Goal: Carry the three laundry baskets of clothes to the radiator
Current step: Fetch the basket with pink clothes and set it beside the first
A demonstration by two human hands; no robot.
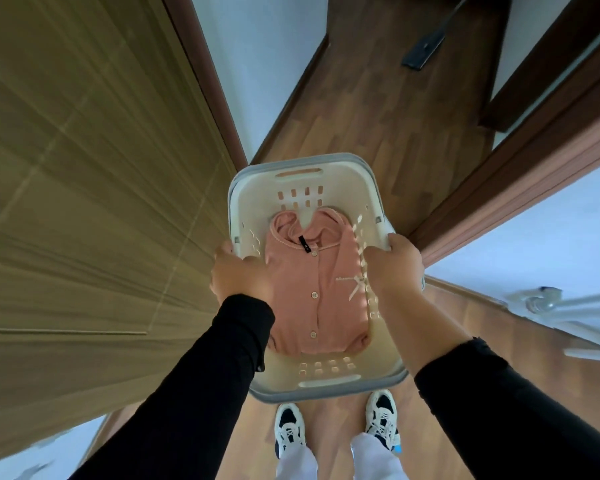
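Observation:
A white laundry basket (302, 183) with a grey rim hangs in front of me above the wooden floor. A folded pink buttoned garment (317, 289) lies inside it. My left hand (239, 271) grips the basket's left rim, thumb inside. On the right rim, my right hand (394, 268) holds on the same way. Both arms wear black sleeves. No radiator and no other basket are in view.
A large olive-brown door (90, 202) fills the left side. A narrow wooden-floored passage (371, 105) runs ahead between white walls, with a black flat object (421, 51) on the floor farther on. A brown door frame (520, 161) stands at right. My white-and-black shoes (381, 420) are below the basket.

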